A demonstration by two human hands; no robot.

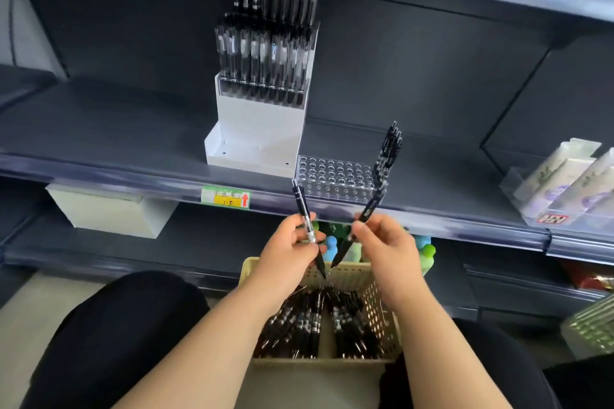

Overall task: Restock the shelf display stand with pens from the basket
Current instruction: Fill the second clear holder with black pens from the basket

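Note:
A beige perforated basket (382,319) on my lap holds several black pens (309,322). My left hand (289,252) grips one black pen (300,201) with its tip pointing down over the basket. In my right hand (385,246) is pinched a second black pen (368,211), tilted, tip down. On the shelf just above stands a clear plastic display stand (332,176) with rows of holes, a few pens (387,153) standing at its right end.
A white tiered stand (255,139) full of black pens stands left of the clear one. The shelf edge carries a yellow price tag (226,197). Boxed goods (564,183) sit at the right, coloured items (428,252) on the lower shelf, a white box (109,212) under the shelf's left.

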